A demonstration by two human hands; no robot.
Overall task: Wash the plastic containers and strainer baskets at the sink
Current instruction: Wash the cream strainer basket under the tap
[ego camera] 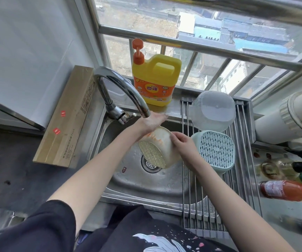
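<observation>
A cream strainer basket (157,148) with orange trim is held tilted over the steel sink (139,182), its perforated bottom facing me. My left hand (151,121) grips its far rim right under the faucet spout (128,91). My right hand (182,141) holds its right side. On the roll-up drying rack (188,197) to the right, a pale green strainer basket (215,151) lies upside down. Behind it rests an inverted clear plastic container (213,110).
A yellow dish soap jug (155,79) with an orange pump stands on the sink's back ledge. A cardboard box (66,117) lies left of the sink. Sauce bottles (288,190) and a white pipe (292,117) crowd the right side. Window bars run behind.
</observation>
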